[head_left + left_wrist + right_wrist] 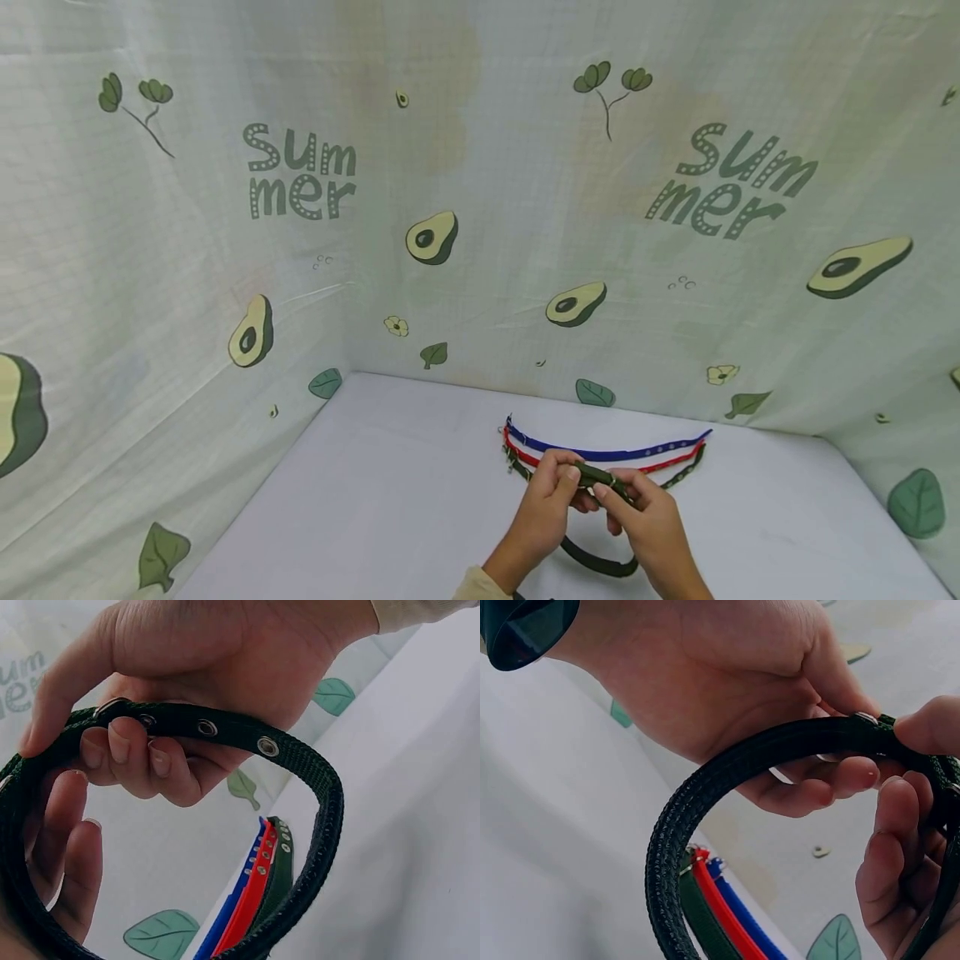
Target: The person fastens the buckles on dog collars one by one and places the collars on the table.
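A dark green webbing collar (600,565) is bent into a loop between both hands, its lower curve hanging toward the person. My left hand (545,500) pinches the upper part of the band, thumb on top and fingers curled beneath. On the other side my right hand (647,518) grips the same band, its thumb and fingers around the overlapped section. Metal eyelets (207,727) dot the band in the left wrist view, near a metal ring (112,707) by the left fingers. The overlapped ends are partly hidden by the fingers.
Beyond the hands, a blue collar (607,455), a red collar (670,462) and a green collar (684,473) lie side by side on the white table (390,492). A curtain (495,167) printed with avocados and leaves hangs behind the table.
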Demonstrator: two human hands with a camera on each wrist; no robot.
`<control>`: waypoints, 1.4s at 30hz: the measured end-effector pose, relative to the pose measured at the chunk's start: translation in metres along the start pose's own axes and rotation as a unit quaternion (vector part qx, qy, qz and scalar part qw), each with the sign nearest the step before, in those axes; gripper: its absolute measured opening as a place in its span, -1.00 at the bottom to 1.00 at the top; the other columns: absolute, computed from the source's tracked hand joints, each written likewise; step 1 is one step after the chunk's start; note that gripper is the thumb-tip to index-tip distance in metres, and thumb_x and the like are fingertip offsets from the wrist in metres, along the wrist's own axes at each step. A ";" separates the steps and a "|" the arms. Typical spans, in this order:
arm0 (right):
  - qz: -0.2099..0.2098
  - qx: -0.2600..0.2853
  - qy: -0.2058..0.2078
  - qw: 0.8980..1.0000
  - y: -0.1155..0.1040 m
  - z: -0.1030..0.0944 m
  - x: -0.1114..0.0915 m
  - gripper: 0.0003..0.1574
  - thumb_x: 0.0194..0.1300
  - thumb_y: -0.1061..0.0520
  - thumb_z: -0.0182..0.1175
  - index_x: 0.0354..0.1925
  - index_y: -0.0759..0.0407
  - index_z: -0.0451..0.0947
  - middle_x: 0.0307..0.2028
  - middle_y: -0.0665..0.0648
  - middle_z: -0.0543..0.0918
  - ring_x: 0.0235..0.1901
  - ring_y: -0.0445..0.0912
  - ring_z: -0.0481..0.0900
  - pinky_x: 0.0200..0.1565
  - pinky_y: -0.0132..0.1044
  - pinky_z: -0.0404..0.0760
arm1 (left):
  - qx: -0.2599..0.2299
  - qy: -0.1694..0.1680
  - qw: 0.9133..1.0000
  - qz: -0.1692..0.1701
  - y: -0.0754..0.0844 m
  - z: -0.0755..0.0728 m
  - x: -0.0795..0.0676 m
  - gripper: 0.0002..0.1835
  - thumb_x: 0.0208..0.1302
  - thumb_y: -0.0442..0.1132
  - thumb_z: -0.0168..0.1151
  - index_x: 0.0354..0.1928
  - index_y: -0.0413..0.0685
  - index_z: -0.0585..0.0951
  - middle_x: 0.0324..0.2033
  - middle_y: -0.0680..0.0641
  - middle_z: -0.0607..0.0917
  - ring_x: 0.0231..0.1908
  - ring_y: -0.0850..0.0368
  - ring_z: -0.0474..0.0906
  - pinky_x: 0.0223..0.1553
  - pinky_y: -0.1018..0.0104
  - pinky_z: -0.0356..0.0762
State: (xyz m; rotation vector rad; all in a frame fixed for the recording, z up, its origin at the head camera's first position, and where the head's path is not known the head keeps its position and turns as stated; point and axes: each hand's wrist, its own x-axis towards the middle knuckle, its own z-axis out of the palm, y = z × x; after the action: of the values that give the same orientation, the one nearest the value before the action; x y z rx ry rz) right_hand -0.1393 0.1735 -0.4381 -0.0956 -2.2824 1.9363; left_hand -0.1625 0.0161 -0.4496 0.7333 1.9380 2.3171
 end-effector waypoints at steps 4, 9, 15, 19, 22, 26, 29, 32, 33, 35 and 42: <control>-0.003 0.006 0.000 1.000 0.001 0.000 -0.001 -0.58 0.28 0.09 0.40 -0.03 0.32 0.55 -0.55 0.18 0.54 -0.62 -0.02 0.50 -0.52 -0.23 0.45 | -0.011 0.023 0.999 -0.018 0.000 0.000 0.000 -0.76 0.62 -0.27 -0.17 0.12 -0.29 0.33 -0.26 -0.07 0.65 -0.32 0.16 0.63 -0.18 0.31 0.64; -0.015 0.018 0.000 1.000 0.004 0.002 -0.002 -0.62 0.29 0.11 0.38 -0.06 0.33 0.55 -0.57 0.18 0.53 -0.64 -0.01 0.49 -0.54 -0.22 0.44 | -0.033 0.048 0.998 -0.031 -0.001 -0.002 -0.001 -0.78 0.62 -0.25 -0.16 0.12 -0.23 0.35 -0.20 -0.11 0.65 -0.31 0.12 0.64 -0.18 0.31 0.64; -0.001 0.038 0.000 0.999 0.005 0.004 -0.002 -0.66 0.32 0.15 0.34 -0.07 0.35 0.52 -0.53 0.24 0.55 -0.62 -0.01 0.49 -0.52 -0.21 0.53 | -0.067 0.062 0.995 -0.049 -0.003 -0.005 -0.001 -0.75 0.63 -0.20 -0.17 0.12 -0.22 0.34 -0.10 -0.15 0.63 -0.29 0.08 0.66 -0.18 0.29 0.63; -0.010 0.035 0.004 0.999 0.005 0.003 -0.002 -0.71 0.33 0.19 0.31 -0.09 0.36 0.52 -0.55 0.23 0.55 -0.62 -0.01 0.49 -0.52 -0.21 0.55 | -0.077 0.064 0.994 -0.051 -0.003 -0.005 0.000 -0.71 0.63 -0.18 -0.17 0.15 -0.27 0.31 -0.10 -0.17 0.65 -0.28 0.07 0.67 -0.20 0.29 0.63; -0.021 0.031 0.006 0.999 0.004 0.002 -0.002 -0.74 0.34 0.21 0.30 -0.10 0.36 0.52 -0.56 0.22 0.55 -0.62 -0.01 0.50 -0.52 -0.22 0.55 | -0.083 0.066 0.993 -0.051 -0.003 -0.003 0.001 -0.66 0.63 -0.16 -0.16 0.17 -0.32 0.29 -0.11 -0.16 0.65 -0.29 0.06 0.67 -0.20 0.29 0.64; -0.027 0.030 0.004 0.999 0.003 0.001 -0.002 -0.76 0.35 0.22 0.28 -0.10 0.36 0.52 -0.56 0.23 0.55 -0.62 -0.01 0.51 -0.52 -0.22 0.56 | -0.089 0.073 0.992 -0.053 -0.003 -0.002 0.002 -0.65 0.63 -0.16 -0.16 0.17 -0.34 0.27 -0.10 -0.16 0.66 -0.30 0.05 0.66 -0.22 0.31 0.64; -0.028 0.032 0.004 0.999 0.003 0.001 -0.002 -0.76 0.36 0.22 0.27 -0.09 0.37 0.53 -0.55 0.26 0.55 -0.62 0.00 0.51 -0.53 -0.22 0.57 | -0.096 0.081 0.991 -0.055 -0.003 -0.002 0.002 -0.68 0.63 -0.18 -0.17 0.16 -0.32 0.28 -0.09 -0.18 0.67 -0.31 0.06 0.66 -0.24 0.32 0.64; -0.027 0.034 0.005 0.999 0.003 0.001 -0.001 -0.76 0.37 0.22 0.27 -0.09 0.38 0.53 -0.55 0.25 0.55 -0.62 -0.01 0.51 -0.53 -0.22 0.57 | -0.100 0.088 0.989 -0.058 -0.003 -0.001 0.001 -0.68 0.63 -0.19 -0.18 0.17 -0.32 0.28 -0.07 -0.19 0.67 -0.30 0.06 0.67 -0.25 0.33 0.64; -0.027 0.035 0.006 0.999 0.003 0.001 -0.001 -0.76 0.37 0.23 0.26 -0.09 0.38 0.53 -0.56 0.25 0.55 -0.62 -0.01 0.51 -0.54 -0.22 0.58 | -0.101 0.091 0.989 -0.058 -0.003 -0.001 0.001 -0.68 0.63 -0.19 -0.18 0.17 -0.32 0.28 -0.06 -0.19 0.67 -0.30 0.06 0.67 -0.25 0.33 0.64; -0.027 0.037 0.005 0.999 0.003 0.001 -0.001 -0.76 0.37 0.22 0.26 -0.10 0.39 0.53 -0.57 0.24 0.55 -0.62 -0.01 0.51 -0.53 -0.22 0.58 | -0.103 0.096 0.988 -0.059 -0.003 -0.001 0.001 -0.67 0.63 -0.18 -0.17 0.17 -0.34 0.27 -0.06 -0.20 0.68 -0.29 0.05 0.68 -0.25 0.32 0.64; -0.033 0.040 0.003 0.999 0.004 0.000 0.001 -0.78 0.38 0.24 0.25 -0.11 0.39 0.53 -0.56 0.27 0.56 -0.62 0.00 0.53 -0.53 -0.22 0.59 | -0.100 0.101 0.988 -0.061 -0.002 -0.001 0.003 -0.68 0.63 -0.16 -0.16 0.16 -0.29 0.31 -0.05 -0.21 0.69 -0.25 0.01 0.71 -0.26 0.33 0.64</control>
State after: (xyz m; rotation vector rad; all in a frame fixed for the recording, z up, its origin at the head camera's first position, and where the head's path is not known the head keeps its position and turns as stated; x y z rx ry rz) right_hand -0.1399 0.1747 -0.4422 -0.0172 -2.1717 1.9890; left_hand -0.1660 0.0167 -0.4511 0.3664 1.7280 2.5445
